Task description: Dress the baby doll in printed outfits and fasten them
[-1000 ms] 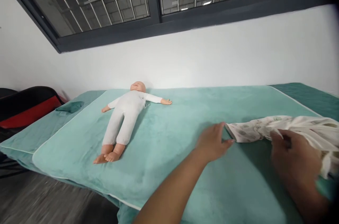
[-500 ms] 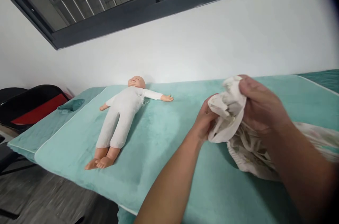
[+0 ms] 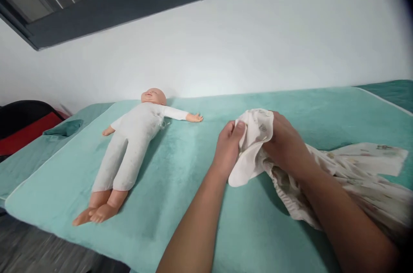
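A white printed baby garment [image 3: 256, 128] is bunched up in front of me, above the green bed cover. My left hand [image 3: 226, 146] pinches one edge of its cloth, thumb on top. On the other side my right hand [image 3: 287, 146] is closed on the gathered fabric, its fingertips partly hidden behind and under the cloth. A gathered, elastic-looking edge hangs below the right hand, and the rest of the garment trails off to the right under my forearm. To the left a baby doll [image 3: 137, 122] with a white cloth body lies on its back, one arm stretched toward my hands.
The green padded cover [image 3: 180, 204] spreads over the bed, with a folded green piece [image 3: 64, 128] at its far left. Beyond that stands a black and red chair [image 3: 29, 124]. A white wall [image 3: 226, 53] and a dark window frame [image 3: 129, 10] are behind.
Both hands have come lower and a little left with the garment, and its held part is spread flatter. More of its right end shows. The view has shifted; the doll lies as before.
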A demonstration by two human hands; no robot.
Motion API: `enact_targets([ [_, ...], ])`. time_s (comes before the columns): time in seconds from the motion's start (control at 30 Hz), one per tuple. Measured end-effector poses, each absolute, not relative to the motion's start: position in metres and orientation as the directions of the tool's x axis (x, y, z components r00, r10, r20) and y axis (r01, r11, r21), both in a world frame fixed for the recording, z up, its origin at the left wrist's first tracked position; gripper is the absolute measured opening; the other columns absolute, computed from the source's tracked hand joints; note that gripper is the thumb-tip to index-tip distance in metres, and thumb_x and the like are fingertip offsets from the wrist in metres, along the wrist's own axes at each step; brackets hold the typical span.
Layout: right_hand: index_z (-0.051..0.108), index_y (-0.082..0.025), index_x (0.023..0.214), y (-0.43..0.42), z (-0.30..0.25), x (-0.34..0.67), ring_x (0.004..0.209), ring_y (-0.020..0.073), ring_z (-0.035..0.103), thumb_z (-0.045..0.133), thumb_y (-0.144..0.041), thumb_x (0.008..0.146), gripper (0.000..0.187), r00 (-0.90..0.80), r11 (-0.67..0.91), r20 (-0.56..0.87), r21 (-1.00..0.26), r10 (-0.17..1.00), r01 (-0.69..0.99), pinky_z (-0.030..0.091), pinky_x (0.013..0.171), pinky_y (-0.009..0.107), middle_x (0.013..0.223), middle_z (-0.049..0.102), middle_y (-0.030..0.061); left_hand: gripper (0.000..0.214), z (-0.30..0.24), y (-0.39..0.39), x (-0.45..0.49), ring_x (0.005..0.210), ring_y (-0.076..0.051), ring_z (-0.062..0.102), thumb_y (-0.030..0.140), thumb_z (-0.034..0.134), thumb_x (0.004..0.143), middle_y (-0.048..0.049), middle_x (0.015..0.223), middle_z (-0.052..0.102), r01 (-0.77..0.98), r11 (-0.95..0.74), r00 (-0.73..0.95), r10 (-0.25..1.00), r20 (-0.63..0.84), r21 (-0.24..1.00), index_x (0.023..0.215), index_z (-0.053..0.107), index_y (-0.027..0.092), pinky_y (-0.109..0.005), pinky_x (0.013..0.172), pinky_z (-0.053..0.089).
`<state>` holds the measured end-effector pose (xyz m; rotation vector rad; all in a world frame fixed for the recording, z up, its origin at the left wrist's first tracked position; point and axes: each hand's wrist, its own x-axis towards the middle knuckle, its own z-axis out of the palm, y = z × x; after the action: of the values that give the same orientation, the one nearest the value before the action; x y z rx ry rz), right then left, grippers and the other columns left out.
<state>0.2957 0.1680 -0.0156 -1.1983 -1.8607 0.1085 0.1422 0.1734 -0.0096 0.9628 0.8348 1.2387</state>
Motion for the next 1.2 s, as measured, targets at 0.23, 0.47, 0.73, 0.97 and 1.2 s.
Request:
enact_targets([
  [0.23,0.064,-0.029,0.126,0.153,-0.023,0.27,0.138,0.0264,0.045,0.042,-0.01,0.092,0.044,-0.444,0.746,0.669,-0.256,0.596,0.615,0.031,0.116,0.053,0.146,0.052,0.0068,0.034,0.009,0.158,0.113,0.068,-0.01,0.056,0.045,0.074,0.079,0.0023,0.078,0.061,-0.182,-0.04,0.071,0.996,0.053,0.982,0.094,0.061,0.018,-0.022,0.063,0.042],
  [0.47,0.069,-0.027,0.107,0.108,0.006,0.243,0.13,0.0271,0.053,0.053,-0.024,0.095,0.021,-0.325,0.684,0.602,-0.658,0.729,0.315,0.043,0.108,0.047,0.138,0.059,0.0065,0.027,0.056,0.123,0.064,0.07,-0.011,0.053,0.023,0.066,0.079,0.0017,0.081,0.06,0.13,-0.164,0.297,0.947,0.119,0.978,0.105,0.063,0.019,-0.021,0.063,0.04],
  [0.73,0.062,-0.025,0.11,0.079,0.061,0.231,0.093,0.0209,0.066,0.059,-0.043,0.091,0.026,-0.167,0.383,0.348,-0.875,0.923,0.295,0.052,0.078,0.033,0.106,0.071,0.003,0.024,0.119,0.064,0.037,0.063,-0.01,0.053,0.022,0.065,0.078,0.0027,0.074,0.059,-0.195,-0.251,0.194,0.938,0.288,0.948,0.102,0.063,0.021,-0.02,0.059,0.039],
  [0.97,0.065,-0.023,0.091,0.072,0.026,0.221,0.083,0.0238,0.062,0.046,-0.052,0.093,0.035,-0.22,0.289,0.189,-0.691,0.957,0.663,0.048,0.076,0.034,0.091,0.069,0.0038,0.023,0.15,0.03,-0.006,0.065,-0.008,0.053,0.029,0.068,0.079,0.0023,0.086,0.058,-0.109,-0.314,0.023,0.948,0.318,0.943,0.099,0.062,0.021,-0.02,0.06,0.042],
  [1.2,0.059,-0.026,0.124,0.074,0.004,0.245,0.117,0.0311,0.06,0.045,-0.066,0.09,0.054,-0.293,0.262,0.082,-0.712,0.953,0.652,0.047,0.096,0.04,0.133,0.063,0.0085,0.019,0.146,0.017,-0.051,0.094,-0.024,0.065,0.032,0.065,0.077,-0.003,0.099,0.072,0.809,-0.345,0.257,0.936,0.241,0.475,0.095,0.068,0.024,-0.029,0.075,0.045],
])
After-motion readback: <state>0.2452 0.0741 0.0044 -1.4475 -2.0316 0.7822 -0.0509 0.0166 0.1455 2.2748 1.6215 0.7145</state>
